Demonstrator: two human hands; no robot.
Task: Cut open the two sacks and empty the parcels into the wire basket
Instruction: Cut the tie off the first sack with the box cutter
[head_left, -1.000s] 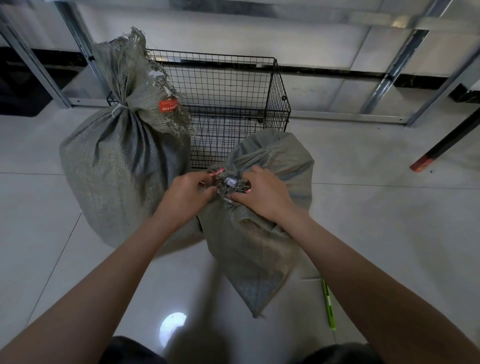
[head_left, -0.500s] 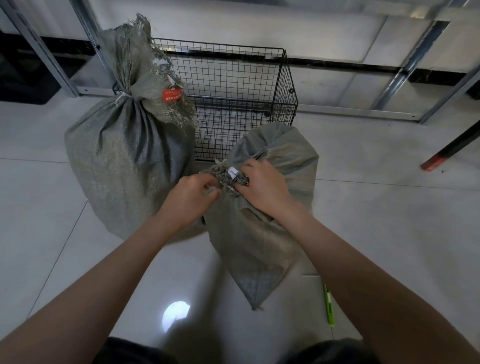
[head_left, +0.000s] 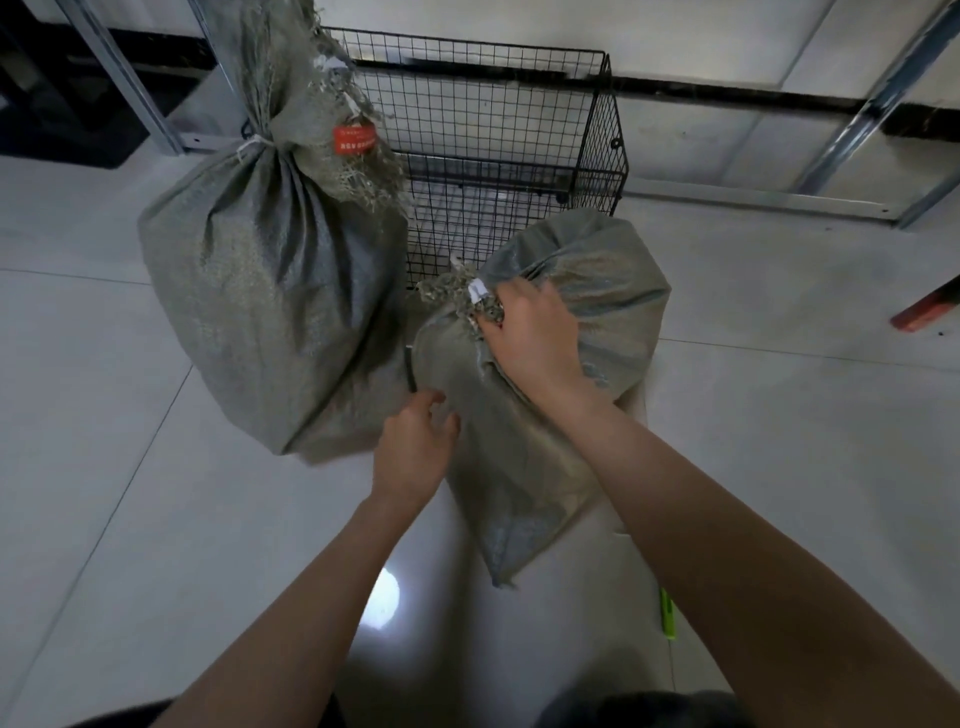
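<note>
Two grey woven sacks stand on the tiled floor before a black wire basket (head_left: 597, 135). The big sack (head_left: 270, 291) on the left is tied at the neck with a white cord and carries an orange tag (head_left: 355, 139). Leaning at the centre, the smaller sack (head_left: 524, 467) has its frayed neck gripped by my right hand (head_left: 535, 338). My left hand (head_left: 415, 447) is low beside this sack, away from the neck, pinching a thin dark strip (head_left: 410, 366) that sticks upward. No parcels show.
A green cutter (head_left: 668, 618) lies on the floor to the right of the smaller sack, partly behind my right forearm. Metal rack legs (head_left: 862, 104) run along the back wall. A red-tipped dark bar (head_left: 924, 312) enters at the right edge.
My left hand has pulled back and down from the smaller sack's neck with a thin dark strip. My right hand keeps hold of the neck. The camera has moved closer.
</note>
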